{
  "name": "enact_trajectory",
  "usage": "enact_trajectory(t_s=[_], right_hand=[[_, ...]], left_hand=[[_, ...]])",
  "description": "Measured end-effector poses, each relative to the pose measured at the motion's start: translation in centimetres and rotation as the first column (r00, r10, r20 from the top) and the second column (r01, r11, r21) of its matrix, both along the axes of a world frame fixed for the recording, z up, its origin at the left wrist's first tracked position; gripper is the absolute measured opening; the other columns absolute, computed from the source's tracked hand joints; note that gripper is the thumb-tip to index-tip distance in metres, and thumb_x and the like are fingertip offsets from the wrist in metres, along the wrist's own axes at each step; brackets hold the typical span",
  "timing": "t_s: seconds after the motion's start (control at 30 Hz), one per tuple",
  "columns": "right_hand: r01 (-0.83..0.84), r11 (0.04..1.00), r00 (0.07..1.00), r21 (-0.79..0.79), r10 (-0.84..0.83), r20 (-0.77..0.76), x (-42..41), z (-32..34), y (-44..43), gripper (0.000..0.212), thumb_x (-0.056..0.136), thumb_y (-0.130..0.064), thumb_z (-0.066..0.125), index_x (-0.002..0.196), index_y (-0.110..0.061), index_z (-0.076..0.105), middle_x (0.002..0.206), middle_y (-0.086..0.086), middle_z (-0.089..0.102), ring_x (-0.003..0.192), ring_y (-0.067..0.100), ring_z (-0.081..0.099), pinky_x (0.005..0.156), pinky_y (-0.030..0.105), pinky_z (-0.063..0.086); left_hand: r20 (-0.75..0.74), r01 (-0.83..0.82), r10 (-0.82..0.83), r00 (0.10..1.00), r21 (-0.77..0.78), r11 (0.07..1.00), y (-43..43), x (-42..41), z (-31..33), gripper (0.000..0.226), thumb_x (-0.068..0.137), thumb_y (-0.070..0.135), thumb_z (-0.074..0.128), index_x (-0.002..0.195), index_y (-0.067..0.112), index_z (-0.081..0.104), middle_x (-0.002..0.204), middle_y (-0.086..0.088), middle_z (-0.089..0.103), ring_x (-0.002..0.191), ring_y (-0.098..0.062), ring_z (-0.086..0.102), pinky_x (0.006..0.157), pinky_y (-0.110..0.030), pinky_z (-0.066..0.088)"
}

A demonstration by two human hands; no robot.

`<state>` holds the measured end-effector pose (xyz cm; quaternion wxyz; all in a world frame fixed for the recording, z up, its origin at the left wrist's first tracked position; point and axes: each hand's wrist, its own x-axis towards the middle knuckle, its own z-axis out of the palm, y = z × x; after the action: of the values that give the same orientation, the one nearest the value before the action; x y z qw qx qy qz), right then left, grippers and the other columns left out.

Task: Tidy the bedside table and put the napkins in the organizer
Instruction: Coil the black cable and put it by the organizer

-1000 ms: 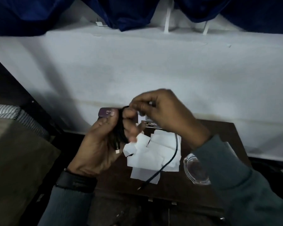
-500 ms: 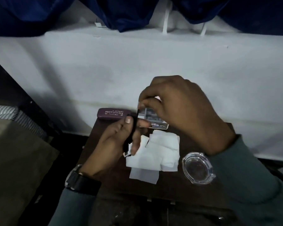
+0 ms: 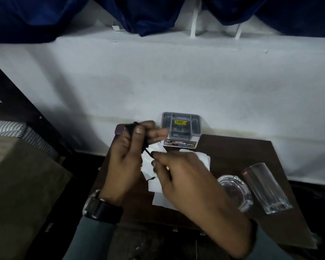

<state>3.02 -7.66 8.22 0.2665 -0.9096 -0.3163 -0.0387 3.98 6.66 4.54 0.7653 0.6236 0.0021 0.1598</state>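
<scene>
My left hand point(image 3: 126, 158) holds a coiled black cable point(image 3: 134, 128) over the left part of the dark bedside table point(image 3: 231, 151). My right hand point(image 3: 184, 177) pinches the loose end of that cable just right of the left hand. Both hands hover above a loose pile of white napkins point(image 3: 203, 158), which they partly hide. A grey plastic organizer point(image 3: 180, 126) with several compartments and a yellow sticker stands at the table's back edge against the white wall.
A clear glass ashtray point(image 3: 235, 192) and a tall empty drinking glass point(image 3: 265, 188) stand on the right of the table. A maroon spectacle case point(image 3: 119, 129) peeks out behind my left hand. A bed point(image 3: 17, 166) lies to the left.
The hanging cable has been gathered into my left hand. My right hand dropped from in front of the organizer to the cable's end, uncovering the organizer. The tall glass came into view.
</scene>
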Motion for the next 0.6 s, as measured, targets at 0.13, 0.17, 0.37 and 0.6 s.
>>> enact_trajectory(t_s=[0.13, 0.17, 0.37, 0.6], right_hand=[[0.011, 0.969, 0.996, 0.248, -0.033, 0.085, 1.6, 1.9, -1.4, 0.002, 0.096, -0.022, 0.069, 0.098, -0.021, 0.070, 0.084, -0.007, 0.076, 0.075, 0.012, 0.072, 0.068, 0.037, 0.058], [0.001, 0.962, 0.998, 0.272, -0.017, 0.056, 2.0, 1.8, -1.7, 0.003, 0.095, -0.022, 0.072, 0.098, -0.022, 0.070, 0.084, -0.009, 0.076, 0.075, 0.007, 0.072, 0.069, 0.035, 0.058], [0.078, 0.885, 0.991, 0.460, -0.017, -0.134, 4.1, 0.8, -2.9, 0.048, 0.083, -0.035, 0.083, 0.128, -0.033, 0.065, 0.099, -0.015, 0.068, 0.083, 0.004, 0.067, 0.075, 0.023, 0.056], [-0.017, 0.774, 0.775, 0.633, 0.410, -0.481, 3.5, 0.0, -3.7, 0.032, 0.096, -0.004, 0.069, 0.127, -0.013, 0.071, 0.099, 0.004, 0.080, 0.091, 0.023, 0.078, 0.095, 0.043, 0.060]], left_hand=[[0.108, -0.078, 0.027, 0.994, 0.505, 0.860, 0.0, -0.3, -0.9, 0.028, 0.111, 0.034, 0.040, 0.102, 0.026, 0.065, 0.091, 0.009, 0.073, 0.086, -0.007, 0.071, 0.078, -0.029, 0.055], [0.080, -0.050, 0.010, 0.997, 0.512, 0.858, 0.2, -0.4, -0.9, 0.031, 0.111, 0.036, 0.040, 0.096, 0.021, 0.063, 0.081, 0.008, 0.070, 0.075, -0.007, 0.067, 0.069, -0.026, 0.053], [-0.203, 0.370, -0.364, 0.909, -0.012, 0.929, -0.4, -0.8, 0.4, 0.060, 0.104, 0.040, 0.033, 0.065, 0.015, 0.071, 0.041, 0.005, 0.034, 0.036, -0.005, 0.033, 0.047, -0.022, 0.025], [-0.193, 0.472, -0.595, 0.780, -0.444, 0.762, 1.2, -1.3, 1.8, 0.055, 0.096, 0.059, 0.040, 0.058, 0.025, 0.061, 0.037, 0.016, 0.031, 0.031, -0.005, 0.021, 0.043, -0.021, 0.016]])
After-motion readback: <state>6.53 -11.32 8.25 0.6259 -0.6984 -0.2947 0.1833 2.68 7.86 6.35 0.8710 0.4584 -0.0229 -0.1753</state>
